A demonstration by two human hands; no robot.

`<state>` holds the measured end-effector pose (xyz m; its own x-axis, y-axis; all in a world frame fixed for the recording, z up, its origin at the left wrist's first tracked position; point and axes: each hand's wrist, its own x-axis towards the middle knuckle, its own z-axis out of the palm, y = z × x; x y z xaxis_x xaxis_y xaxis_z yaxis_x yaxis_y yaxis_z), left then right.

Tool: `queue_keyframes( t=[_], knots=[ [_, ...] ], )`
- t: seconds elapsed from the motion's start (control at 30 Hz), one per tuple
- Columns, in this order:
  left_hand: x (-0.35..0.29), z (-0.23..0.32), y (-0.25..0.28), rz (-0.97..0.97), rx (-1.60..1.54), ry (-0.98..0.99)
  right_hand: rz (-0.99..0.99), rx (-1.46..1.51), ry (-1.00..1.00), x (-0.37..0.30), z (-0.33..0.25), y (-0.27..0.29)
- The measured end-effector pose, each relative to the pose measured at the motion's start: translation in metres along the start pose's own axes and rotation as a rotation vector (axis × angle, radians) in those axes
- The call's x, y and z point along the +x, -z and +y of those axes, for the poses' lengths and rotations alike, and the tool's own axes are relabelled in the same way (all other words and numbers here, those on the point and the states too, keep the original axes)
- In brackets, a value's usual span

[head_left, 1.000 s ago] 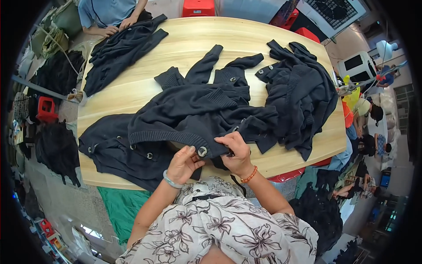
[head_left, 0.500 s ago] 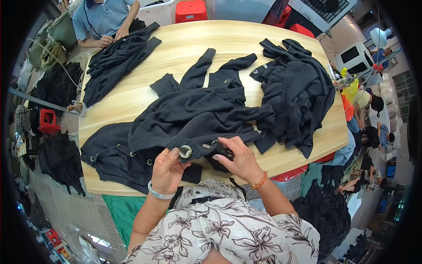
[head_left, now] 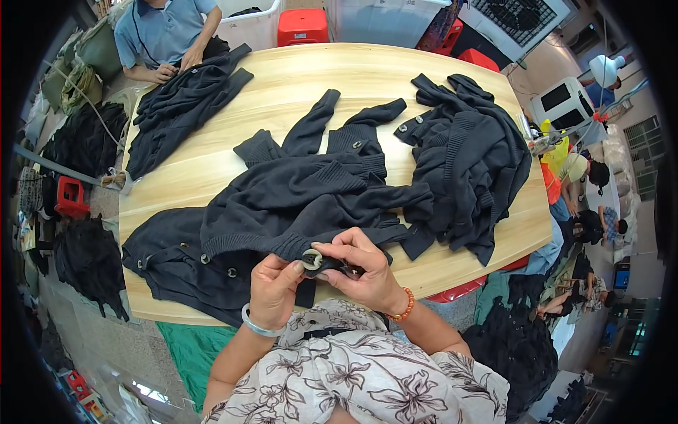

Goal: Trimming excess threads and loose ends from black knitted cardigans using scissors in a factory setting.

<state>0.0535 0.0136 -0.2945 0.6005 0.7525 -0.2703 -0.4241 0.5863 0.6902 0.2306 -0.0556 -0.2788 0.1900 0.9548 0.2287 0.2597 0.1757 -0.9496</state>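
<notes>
A black knit cardigan (head_left: 282, 187) lies bunched on the table, its ribbed edge pulled up toward me. My left hand (head_left: 274, 288) pinches that edge beside a large, pale, marbled button (head_left: 311, 259). From the other side, my right hand (head_left: 361, 272) is closed, thumb and forefinger at the button and the cloth around it. Something dark shows within the right palm, mostly hidden by the fingers; its kind is unclear. Under the cardigan's left side lies another black knit garment (head_left: 169, 244) with several buttons.
More black knitwear (head_left: 470, 155) is piled at the table's right. Across the pale wooden table (head_left: 282, 71), at far left, a person in a blue shirt (head_left: 166, 32) handles another dark garment (head_left: 187, 106). Red stools (head_left: 302, 27) and white bins (head_left: 385, 21) stand beyond.
My right hand has moved left and closed in at the button, meeting my left hand. The button has turned and sits slightly farther right. The view has shifted a little.
</notes>
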Motion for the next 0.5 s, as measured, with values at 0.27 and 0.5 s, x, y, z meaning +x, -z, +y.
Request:
queue_keyframes(
  t=[0.27, 0.5],
  knots=[
    [0.0019, 0.0001, 0.004, 0.044, 0.129, -0.061, -0.124, 0.141, -0.067, 0.0046, -0.0005, -0.0003],
    [0.0024, 0.0005, 0.0073, 0.02, 0.241, -0.152, -0.252, 0.367, -0.236, 0.0062, -0.0026, 0.0028]
  ],
)
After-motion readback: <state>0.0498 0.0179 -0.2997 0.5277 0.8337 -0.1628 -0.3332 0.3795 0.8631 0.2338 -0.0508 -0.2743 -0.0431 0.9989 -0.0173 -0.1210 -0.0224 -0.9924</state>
